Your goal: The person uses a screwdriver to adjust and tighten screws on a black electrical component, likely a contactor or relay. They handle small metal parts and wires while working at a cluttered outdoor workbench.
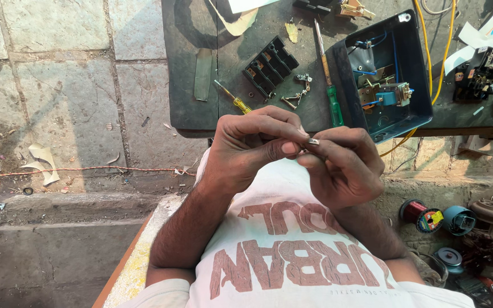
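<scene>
My left hand [246,148] and my right hand [343,168] meet in front of my chest, over my white shirt. Between their fingertips they pinch a small metal part [313,141]; both hands grip it and most of it is hidden by the fingers. Just beyond the hands is the near edge of a dark worktable [195,108].
On the table lie a blue open electrical box [415,68] with wiring, a black terminal block [269,65], a green-handled screwdriver [332,102], a yellow-handled screwdriver [236,102] and small metal contacts [298,94]. Wire spools [420,215] sit at the lower right. Stone paving lies left.
</scene>
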